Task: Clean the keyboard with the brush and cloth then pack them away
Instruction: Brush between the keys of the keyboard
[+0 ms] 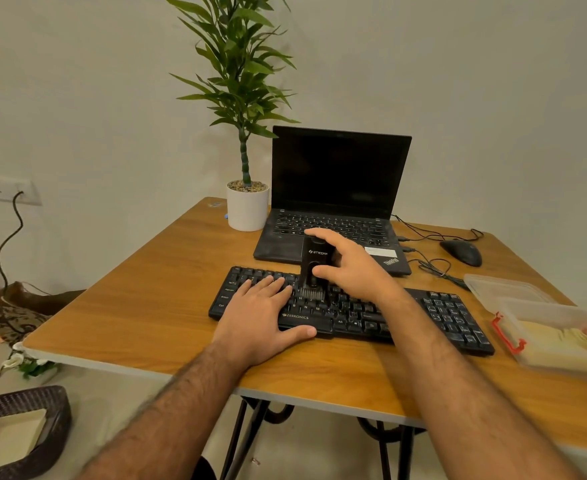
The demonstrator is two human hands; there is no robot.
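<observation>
A black keyboard (423,317) lies across the middle of the wooden table (139,306). My right hand (351,268) grips a black brush (314,268) upright, its bristles down on the keys near the keyboard's middle. My left hand (262,313) rests flat on the keyboard's left part, fingers straight, thumb at the front edge. A pale yellow cloth (559,337) lies inside a clear plastic box (541,355) at the right of the table.
An open black laptop (337,188) stands behind the keyboard, a potted plant (247,206) to its left. A black mouse (462,252) and cables lie at the back right. The box's clear lid (503,287) lies behind it. A wicker basket (25,431) sits on the floor at left.
</observation>
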